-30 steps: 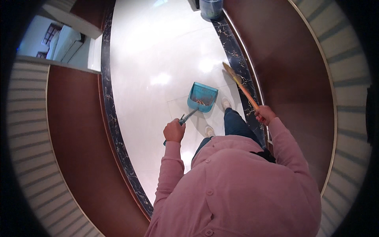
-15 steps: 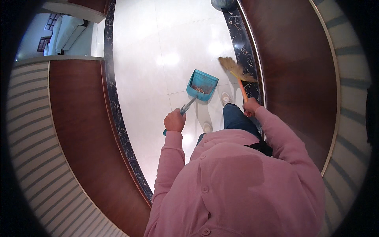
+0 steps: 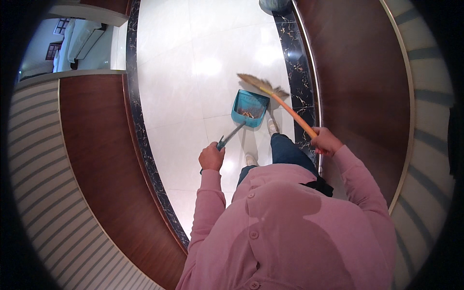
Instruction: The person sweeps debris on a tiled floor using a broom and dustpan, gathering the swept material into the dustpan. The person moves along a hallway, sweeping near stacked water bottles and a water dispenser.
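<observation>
i'm mid-sweep: left hand (image 3: pixel 211 157) fingers wrapped round the dustpan (image 3: pixel 249 108) handle, right hand (image 3: pixel 327 141) gripping the broom (image 3: pixel 278 97). next, i judge, brush remaining litter in.

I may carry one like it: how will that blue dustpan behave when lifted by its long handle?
The blue dustpan looks like thin plastic, so probably light. Held far back by the left hand on its long handle, it may swing or tilt. The debris inside could slide out if it tips.

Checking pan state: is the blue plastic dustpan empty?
No, the blue plastic dustpan, held by the left hand, has a small pile of brownish debris inside it.
</observation>
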### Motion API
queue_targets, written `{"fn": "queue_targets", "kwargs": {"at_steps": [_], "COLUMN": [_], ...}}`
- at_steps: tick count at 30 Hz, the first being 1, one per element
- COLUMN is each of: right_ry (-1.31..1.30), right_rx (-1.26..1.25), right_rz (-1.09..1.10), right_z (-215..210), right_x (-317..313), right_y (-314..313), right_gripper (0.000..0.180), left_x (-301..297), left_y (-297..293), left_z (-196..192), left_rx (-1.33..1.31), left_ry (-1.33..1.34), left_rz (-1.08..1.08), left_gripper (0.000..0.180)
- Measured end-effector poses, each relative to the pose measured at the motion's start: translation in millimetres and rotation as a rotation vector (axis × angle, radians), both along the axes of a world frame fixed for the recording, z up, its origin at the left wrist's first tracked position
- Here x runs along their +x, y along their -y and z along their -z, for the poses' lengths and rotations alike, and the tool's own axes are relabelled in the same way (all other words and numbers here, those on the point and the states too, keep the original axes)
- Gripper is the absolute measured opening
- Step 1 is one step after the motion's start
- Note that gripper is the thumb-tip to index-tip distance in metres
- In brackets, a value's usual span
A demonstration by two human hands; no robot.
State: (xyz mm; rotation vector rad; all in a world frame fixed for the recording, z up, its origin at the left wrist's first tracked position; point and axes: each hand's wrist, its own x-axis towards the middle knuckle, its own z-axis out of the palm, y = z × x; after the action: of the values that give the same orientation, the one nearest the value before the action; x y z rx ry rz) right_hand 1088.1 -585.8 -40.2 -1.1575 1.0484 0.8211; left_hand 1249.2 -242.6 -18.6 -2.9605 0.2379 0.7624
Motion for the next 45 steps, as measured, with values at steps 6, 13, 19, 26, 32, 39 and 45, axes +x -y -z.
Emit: {"fn": "queue_targets", "kwargs": {"at_steps": [6,13,19,26,32,39,45], "right_ry": [0.068,-0.037,0.112,0.032,0.024,0.131,0.026], "right_rx": [-0.133,-0.275,-0.343,0.002,-0.016,-0.058,-0.156], "right_rz": [0.112,0.025,-0.298,-0.124,-0.127,0.003,0.109], "right_z": [56,118,103,53,31,63,114], "right_x": [68,123,68,28,-1,37,119], "right_y": [27,7,-40,-17,-18,-42,-82], "right_gripper": [0.017,0.016,0.023,0.024,0.03,0.026,0.022], "left_x": [16,0,1,9,6,15,23], "left_y": [3,12,17,19,3,-41,-76], "left_z": [-9,-13,-13,3,4,-6,-4], "left_rx": [-0.038,-0.035,-0.033,-0.065,-0.107,-0.12,-0.134], "left_ry": [0.023,0.024,0.026,0.033,0.053,0.065,0.102], "left_rz": [-0.048,-0.027,-0.006,0.034,0.011,-0.07,-0.082], "left_gripper": [0.024,0.021,0.021,0.022,0.022,0.022,0.024]}}
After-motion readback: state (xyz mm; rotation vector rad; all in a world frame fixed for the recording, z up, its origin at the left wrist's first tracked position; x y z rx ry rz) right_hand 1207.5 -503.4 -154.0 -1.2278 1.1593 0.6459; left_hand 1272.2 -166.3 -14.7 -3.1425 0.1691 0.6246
